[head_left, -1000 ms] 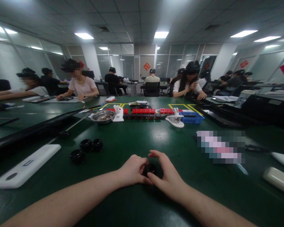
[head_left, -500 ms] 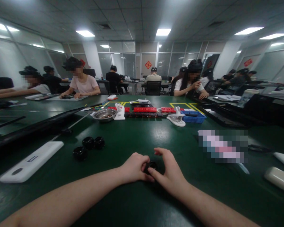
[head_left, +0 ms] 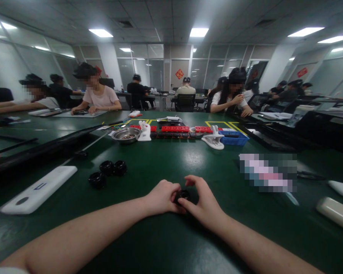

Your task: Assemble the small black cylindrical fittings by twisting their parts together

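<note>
A small black round part (head_left: 184,194) with a hole in its middle is between my hands, low over the green table. My left hand (head_left: 163,198) is closed around its left side, fingers curled. On the other side, my right hand (head_left: 204,198) presses its thumb against the near edge of the part. Its index finger arches above the far side, apart from the part; the other fingers are mostly hidden. Several similar glossy black round parts (head_left: 97,180) stand together on the table, left of my hands.
A white elongated device (head_left: 41,189) lies at left. Farther back are a metal bowl (head_left: 125,136), white clips (head_left: 214,140), red blocks (head_left: 175,129) and a blue tray (head_left: 234,139). A cream case (head_left: 337,213) lies at right. Co-workers sit across the table.
The view has tilted slightly, so near things sit a little higher in the picture. The black part shows its hole more plainly between my hands; both hands keep almost the same pose.
</note>
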The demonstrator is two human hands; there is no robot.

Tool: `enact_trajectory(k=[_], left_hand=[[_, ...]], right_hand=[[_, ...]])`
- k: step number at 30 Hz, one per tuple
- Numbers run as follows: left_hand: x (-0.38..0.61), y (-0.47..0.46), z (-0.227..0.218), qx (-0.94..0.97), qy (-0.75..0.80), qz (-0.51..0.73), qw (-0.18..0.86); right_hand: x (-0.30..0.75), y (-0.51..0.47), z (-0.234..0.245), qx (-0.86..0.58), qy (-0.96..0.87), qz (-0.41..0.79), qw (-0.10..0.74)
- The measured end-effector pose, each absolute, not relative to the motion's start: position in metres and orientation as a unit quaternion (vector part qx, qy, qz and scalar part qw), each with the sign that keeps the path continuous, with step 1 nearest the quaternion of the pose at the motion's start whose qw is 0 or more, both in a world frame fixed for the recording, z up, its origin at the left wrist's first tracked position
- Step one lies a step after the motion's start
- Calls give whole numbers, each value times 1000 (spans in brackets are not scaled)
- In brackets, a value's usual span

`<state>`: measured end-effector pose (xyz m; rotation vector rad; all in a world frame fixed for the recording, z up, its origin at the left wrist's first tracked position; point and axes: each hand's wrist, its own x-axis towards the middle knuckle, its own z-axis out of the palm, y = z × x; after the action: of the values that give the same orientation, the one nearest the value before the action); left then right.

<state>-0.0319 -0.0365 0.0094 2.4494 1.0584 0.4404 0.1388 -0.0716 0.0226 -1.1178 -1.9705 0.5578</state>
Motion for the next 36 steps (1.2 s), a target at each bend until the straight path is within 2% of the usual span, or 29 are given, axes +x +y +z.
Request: enact_trajectory(k=[6,12,18,24,30,36], left_hand=[[-33,-37,11,885,380,148,226],[-32,-37,12,887,384,148,208],[-32,-37,12,885,379,146,226],[-32,-36,11,887,381,151,213],[-31,-38,14,888,373,150,223],[-33,-35,9,890,369,163,211]], right_hand=[[141,-74,23,-359,-809,272,378],[139,-72,23,-436,-779,232,386],[141,-74,24,-364,-808,272,375],[138,-71,23,-448,-777,233,377],[140,-75,26,-350,-821,275,358],[139,-73,26,-449,-779,201,389]])
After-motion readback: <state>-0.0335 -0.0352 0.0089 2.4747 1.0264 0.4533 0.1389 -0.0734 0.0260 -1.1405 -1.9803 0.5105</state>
